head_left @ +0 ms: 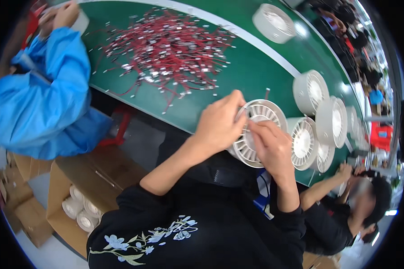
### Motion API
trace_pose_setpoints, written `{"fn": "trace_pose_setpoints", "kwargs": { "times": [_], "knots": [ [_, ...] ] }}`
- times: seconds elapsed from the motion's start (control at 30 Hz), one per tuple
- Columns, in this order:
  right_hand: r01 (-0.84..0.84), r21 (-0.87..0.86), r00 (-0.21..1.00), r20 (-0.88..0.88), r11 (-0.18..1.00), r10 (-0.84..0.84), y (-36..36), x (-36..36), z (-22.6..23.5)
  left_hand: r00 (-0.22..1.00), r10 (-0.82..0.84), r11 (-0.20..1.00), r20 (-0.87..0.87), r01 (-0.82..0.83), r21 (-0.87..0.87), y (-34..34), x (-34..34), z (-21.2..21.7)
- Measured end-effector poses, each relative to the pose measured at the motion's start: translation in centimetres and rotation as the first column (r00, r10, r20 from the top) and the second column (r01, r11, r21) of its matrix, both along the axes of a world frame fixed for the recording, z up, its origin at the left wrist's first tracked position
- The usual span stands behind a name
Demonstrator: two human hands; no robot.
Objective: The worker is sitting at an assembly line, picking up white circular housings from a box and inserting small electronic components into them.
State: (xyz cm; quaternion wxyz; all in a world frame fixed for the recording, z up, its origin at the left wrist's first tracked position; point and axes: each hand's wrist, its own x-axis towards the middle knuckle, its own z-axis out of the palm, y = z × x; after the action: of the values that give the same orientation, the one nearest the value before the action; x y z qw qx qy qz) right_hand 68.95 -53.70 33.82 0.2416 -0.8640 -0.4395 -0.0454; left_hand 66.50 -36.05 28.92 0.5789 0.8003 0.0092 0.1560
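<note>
Head view: both hands (244, 132) curled round white fan housing (260, 116).

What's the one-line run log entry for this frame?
left hand: grips white fan housing rim | right hand: fingers on its grille | red wire pile on green belt | more housings alongside

black long-sleeved top, sleeves pushed up the forearms, pale blue and white flower embroidery on the left sleeve.

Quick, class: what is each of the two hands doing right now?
Left hand: closed, gripping the rim of the white round fan housing.
Right hand: fingers pinched on the housing's centre; what they hold cannot be told.
</note>
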Motion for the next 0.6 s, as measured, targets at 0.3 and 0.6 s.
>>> {"fn": "trace_pose_setpoints", "kwargs": {
  "times": [0.3,0.6],
  "knots": [
    [0.070,-0.046,0.978,-0.195,0.997,-0.077,1.3,-2.3,1.9,0.994,0.086,0.996,-0.073,-0.086,-0.003,-1.0,-0.3,-0.8],
    [0.225,-0.128,0.974,0.050,0.966,-0.220,2.4,2.7,-0.8,0.873,0.484,0.860,0.058,-0.487,0.154,5.2,-4.5,2.4]
  ]
}}
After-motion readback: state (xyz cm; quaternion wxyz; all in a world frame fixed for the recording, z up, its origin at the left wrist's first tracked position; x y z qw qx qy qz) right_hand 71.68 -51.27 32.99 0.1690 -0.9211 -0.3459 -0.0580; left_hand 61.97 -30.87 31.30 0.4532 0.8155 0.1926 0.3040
